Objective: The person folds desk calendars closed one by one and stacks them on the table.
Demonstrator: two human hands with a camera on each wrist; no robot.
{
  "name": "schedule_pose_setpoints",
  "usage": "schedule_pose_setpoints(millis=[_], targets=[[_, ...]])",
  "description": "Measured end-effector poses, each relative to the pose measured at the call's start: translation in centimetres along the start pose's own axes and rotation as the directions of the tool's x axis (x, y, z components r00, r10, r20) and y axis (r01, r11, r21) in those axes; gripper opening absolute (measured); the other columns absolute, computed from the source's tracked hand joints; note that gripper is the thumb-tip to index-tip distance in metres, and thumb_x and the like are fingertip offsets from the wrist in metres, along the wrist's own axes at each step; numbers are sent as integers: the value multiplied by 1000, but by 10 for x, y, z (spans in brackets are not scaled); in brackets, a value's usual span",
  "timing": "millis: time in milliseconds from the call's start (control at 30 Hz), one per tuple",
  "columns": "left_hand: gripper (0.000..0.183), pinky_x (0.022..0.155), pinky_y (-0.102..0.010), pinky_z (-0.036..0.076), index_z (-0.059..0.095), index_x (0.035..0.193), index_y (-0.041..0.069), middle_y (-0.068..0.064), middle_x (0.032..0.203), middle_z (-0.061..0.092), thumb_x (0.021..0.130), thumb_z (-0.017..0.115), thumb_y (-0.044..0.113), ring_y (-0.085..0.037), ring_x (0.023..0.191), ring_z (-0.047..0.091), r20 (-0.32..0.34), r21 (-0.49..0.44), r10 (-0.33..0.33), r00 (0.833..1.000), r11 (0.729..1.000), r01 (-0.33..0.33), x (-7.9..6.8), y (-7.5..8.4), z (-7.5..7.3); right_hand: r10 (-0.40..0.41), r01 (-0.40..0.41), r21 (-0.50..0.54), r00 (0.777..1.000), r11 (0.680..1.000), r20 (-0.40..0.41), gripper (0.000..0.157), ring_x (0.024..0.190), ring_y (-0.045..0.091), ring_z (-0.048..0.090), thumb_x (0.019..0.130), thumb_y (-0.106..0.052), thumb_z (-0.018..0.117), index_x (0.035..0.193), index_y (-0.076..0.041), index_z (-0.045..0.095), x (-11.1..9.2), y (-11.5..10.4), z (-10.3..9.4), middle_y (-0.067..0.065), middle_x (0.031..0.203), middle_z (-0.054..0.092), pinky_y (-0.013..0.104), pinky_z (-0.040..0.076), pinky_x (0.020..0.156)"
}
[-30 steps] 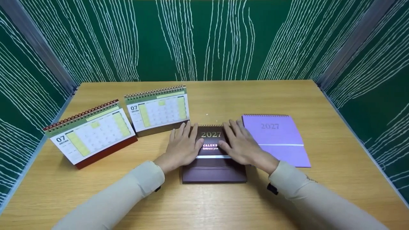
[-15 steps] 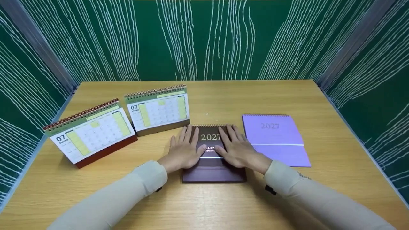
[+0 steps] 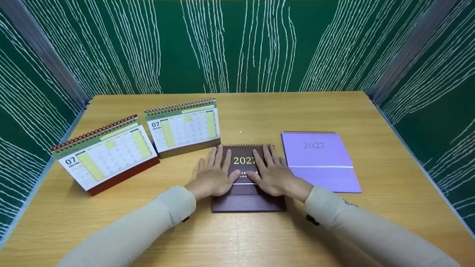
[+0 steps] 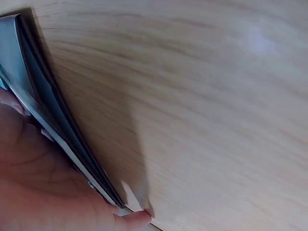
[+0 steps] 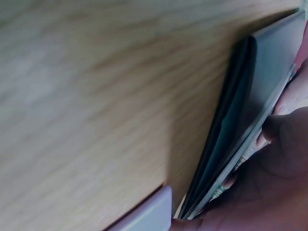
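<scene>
A dark brown 2027 desk calendar [image 3: 248, 203] lies folded nearly flat on the table, its spiral binding at the far edge. My left hand [image 3: 215, 178] rests on its left half, fingers straight and pointing away from me. On the right half lies my right hand [image 3: 275, 176], also with straight fingers, pressing the cover. The two thumbs come near each other over the printed lettering. In the left wrist view the edge of the brown calendar [image 4: 72, 127] shows its layers slightly apart under the palm. From the right wrist, the brown calendar [image 5: 240, 110] shows a similar narrow gap.
To the right lies a folded purple 2027 calendar [image 3: 315, 155], close beside my right hand. Two calendars stand upright at the left: a red-based one [image 3: 111, 159] and a brown-based one [image 3: 185, 129] near my left fingertips. Patterned green panels [image 3: 259, 48] enclose the wooden table [image 3: 245, 241].
My right hand has moved left, fully onto the brown calendar and away from the purple one. Both hands have slid slightly toward me, and the calendar's cover has sunk a little flatter.
</scene>
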State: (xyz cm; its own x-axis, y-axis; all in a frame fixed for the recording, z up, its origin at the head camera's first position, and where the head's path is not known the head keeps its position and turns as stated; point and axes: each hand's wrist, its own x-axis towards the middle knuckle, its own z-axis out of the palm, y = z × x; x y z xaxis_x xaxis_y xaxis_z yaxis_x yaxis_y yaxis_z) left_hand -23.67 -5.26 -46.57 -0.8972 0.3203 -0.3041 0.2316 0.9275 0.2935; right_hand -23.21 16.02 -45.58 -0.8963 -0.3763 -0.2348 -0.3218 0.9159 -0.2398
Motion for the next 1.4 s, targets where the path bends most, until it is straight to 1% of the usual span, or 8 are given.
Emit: schedule_pose_setpoints(millis=[167, 300, 467, 533, 633, 867, 1200, 1400], targets=[[81, 128, -64, -8, -12, 170, 18, -11, 174, -28, 110, 19, 63, -31, 160, -25, 39, 55, -14, 999, 998, 12, 6, -2, 5, 2, -2, -2, 1000, 1000, 28, 80, 160, 47, -12, 113, -52, 34, 170, -4, 6, 1, -2, -1, 29, 173, -12, 68, 5, 128], [81, 128, -65, -8, -15, 169, 20, -9, 172, -31, 109, 15, 66, -29, 159, -28, 64, 82, -27, 998, 996, 22, 11, -4, 8, 16, -15, -15, 998, 1000, 63, 82, 159, 45, -19, 112, -56, 31, 170, -7, 0, 5, 1, 3, 27, 172, -19, 67, 0, 128], [82, 127, -66, -7, -15, 169, 20, -9, 173, -30, 109, 15, 67, -28, 159, -27, 64, 98, -37, 997, 995, 31, 11, -4, 8, 30, -29, -23, 996, 999, 84, 83, 157, 42, -26, 111, -61, 25, 169, -13, -9, 13, 8, 14, 23, 170, -29, 66, -4, 128], [82, 127, -66, -7, -14, 169, 20, -9, 173, -30, 109, 16, 66, -29, 159, -27, 59, 101, -41, 997, 994, 34, 11, -3, 8, 28, -27, -19, 997, 999, 78, 82, 157, 42, -27, 111, -61, 24, 169, -14, -9, 16, 10, 17, 22, 170, -30, 67, -4, 127], [82, 127, -65, -8, -15, 169, 19, -10, 173, -30, 109, 16, 66, -28, 159, -27, 51, 99, -39, 998, 995, 34, 10, -3, 8, 36, -34, -26, 997, 999, 72, 82, 157, 41, -27, 111, -62, 24, 169, -16, -10, 18, 11, 20, 20, 170, -30, 66, -4, 128], [80, 126, -65, -12, -17, 168, 19, -9, 171, -33, 110, 16, 64, -27, 157, -31, 54, 74, -43, 998, 996, 39, 9, -2, 7, 37, -34, -44, 997, 998, 70, 81, 157, 42, -26, 111, -61, 23, 169, -14, -9, 19, 10, 20, 22, 169, -30, 66, -4, 128], [81, 126, -64, -14, -18, 168, 21, -7, 170, -35, 109, 18, 65, -25, 156, -33, 88, 36, -49, 995, 998, 46, 10, -3, 6, 52, -46, -52, 989, 998, 136, 87, 155, 41, -30, 108, -68, 23, 168, -16, -13, 19, 10, 15, 20, 167, -34, 66, -6, 127], [81, 126, -63, -16, -19, 167, 23, -6, 170, -37, 109, 18, 66, -24, 156, -34, 105, 25, -37, 994, 999, 35, 11, -6, 6, 48, -39, -61, 987, 997, 153, 89, 155, 41, -31, 107, -70, 22, 168, -16, -15, 20, 11, 14, 20, 167, -36, 67, -5, 127]])
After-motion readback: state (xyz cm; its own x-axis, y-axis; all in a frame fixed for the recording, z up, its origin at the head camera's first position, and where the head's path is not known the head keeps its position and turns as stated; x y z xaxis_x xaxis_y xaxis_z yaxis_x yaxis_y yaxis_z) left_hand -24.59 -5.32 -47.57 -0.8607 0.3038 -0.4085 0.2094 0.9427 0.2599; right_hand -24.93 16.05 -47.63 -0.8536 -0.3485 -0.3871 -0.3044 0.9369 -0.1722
